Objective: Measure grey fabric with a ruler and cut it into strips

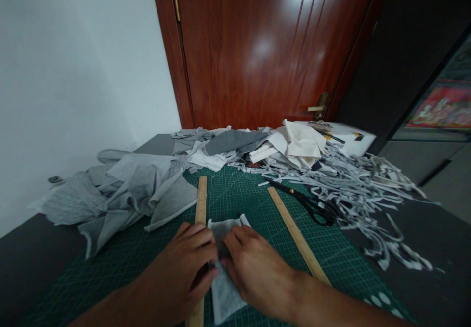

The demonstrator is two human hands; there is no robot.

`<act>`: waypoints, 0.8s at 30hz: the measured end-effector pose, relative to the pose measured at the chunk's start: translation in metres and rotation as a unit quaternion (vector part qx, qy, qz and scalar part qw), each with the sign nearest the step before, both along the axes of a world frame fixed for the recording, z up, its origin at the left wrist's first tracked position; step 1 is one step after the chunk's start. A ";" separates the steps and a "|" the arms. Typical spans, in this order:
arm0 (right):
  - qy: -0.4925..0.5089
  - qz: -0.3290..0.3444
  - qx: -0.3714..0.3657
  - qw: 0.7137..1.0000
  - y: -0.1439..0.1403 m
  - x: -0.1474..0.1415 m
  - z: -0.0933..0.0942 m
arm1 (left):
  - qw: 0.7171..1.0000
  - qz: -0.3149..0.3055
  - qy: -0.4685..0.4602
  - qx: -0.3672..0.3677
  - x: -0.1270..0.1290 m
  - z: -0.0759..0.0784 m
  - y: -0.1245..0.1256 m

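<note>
- No brand, label or writing can be read; the green cutting mat [243, 194] shows only a printed grid.
- The left hand [184, 268] lies palm down with fingers gently curled and close together, pressing on a small grey fabric piece [224, 288] and overlapping the wooden ruler [200, 204] beside it.
- The right hand [253, 268] lies flat on the same fabric piece, fingers [235, 236] nearly straight and pointing toward the left hand; neither hand grips anything.
- The fabric piece lies on the mat's near middle, just right of that ruler.
- A second wooden ruler [294, 234] lies diagonally to the right, apart from the hands.
- Black scissors [312, 204] lie beyond it, beside a heap of grey fabric strips [368, 185].
- Grey cloth [121, 194] is piled at left.
</note>
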State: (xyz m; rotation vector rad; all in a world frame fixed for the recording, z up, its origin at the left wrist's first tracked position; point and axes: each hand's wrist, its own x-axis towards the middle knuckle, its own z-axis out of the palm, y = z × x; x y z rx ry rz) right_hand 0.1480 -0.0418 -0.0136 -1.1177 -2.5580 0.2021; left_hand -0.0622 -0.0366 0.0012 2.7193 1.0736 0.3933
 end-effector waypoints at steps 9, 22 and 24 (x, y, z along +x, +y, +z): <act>-0.070 0.009 0.014 0.997 0.001 -0.005 0.006 | 1.000 -0.005 -0.005 -0.012 -0.007 -0.001 -0.004; -0.007 0.161 0.028 0.987 0.013 0.004 -0.004 | 0.996 0.061 -0.062 -0.018 -0.011 -0.008 -0.002; 0.034 0.166 -0.024 0.985 0.018 0.006 -0.004 | 0.995 0.067 -0.073 -0.020 -0.014 -0.009 -0.003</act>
